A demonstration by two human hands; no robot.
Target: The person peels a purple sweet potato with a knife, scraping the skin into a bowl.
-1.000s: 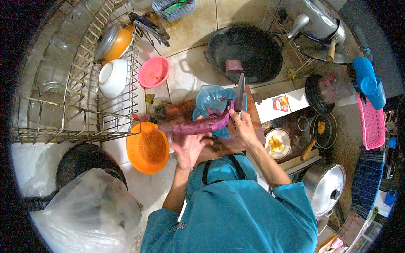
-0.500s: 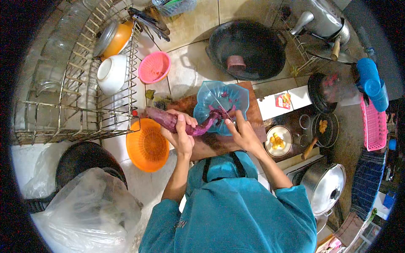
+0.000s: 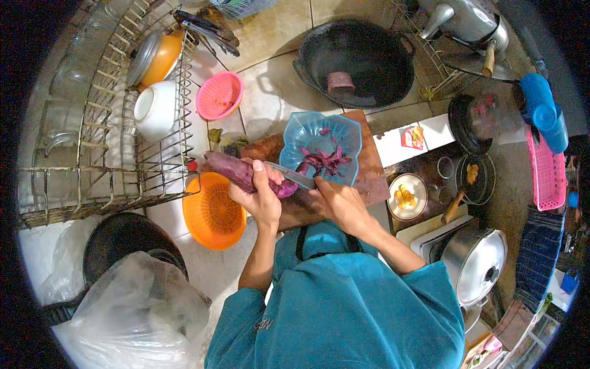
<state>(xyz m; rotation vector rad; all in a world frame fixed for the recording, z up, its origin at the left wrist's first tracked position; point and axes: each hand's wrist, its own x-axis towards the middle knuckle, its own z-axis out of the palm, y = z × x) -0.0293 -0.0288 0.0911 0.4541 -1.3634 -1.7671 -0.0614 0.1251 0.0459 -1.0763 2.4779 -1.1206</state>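
Observation:
A long purple root vegetable (image 3: pixel 230 168) is gripped in my left hand (image 3: pixel 263 198), its far end pointing left over the orange basket (image 3: pixel 214 212). My right hand (image 3: pixel 342 203) is closed around a knife (image 3: pixel 289 175), whose blade lies along the top of the vegetable near my left fingers. Dark purple peelings (image 3: pixel 329 161) lie in a blue translucent bowl (image 3: pixel 296 132) just beyond my hands. The bowl rests on a brown wooden board (image 3: pixel 370 166). The knife's handle is mostly hidden in my right hand.
A wire dish rack (image 3: pixel 101 144) stands at the left, with a pink basket (image 3: pixel 219 96) beside it. Behind the board is a black wok (image 3: pixel 362 64). To the right are a plate with yellow pieces (image 3: pixel 407 197), a small pan (image 3: pixel 477 178) and a lidded pot (image 3: pixel 473 267).
The knife has moved left from over the bowl onto the vegetable. Peelings that hung from the vegetable now lie in the bowl. My left hand has kept its grip on the vegetable.

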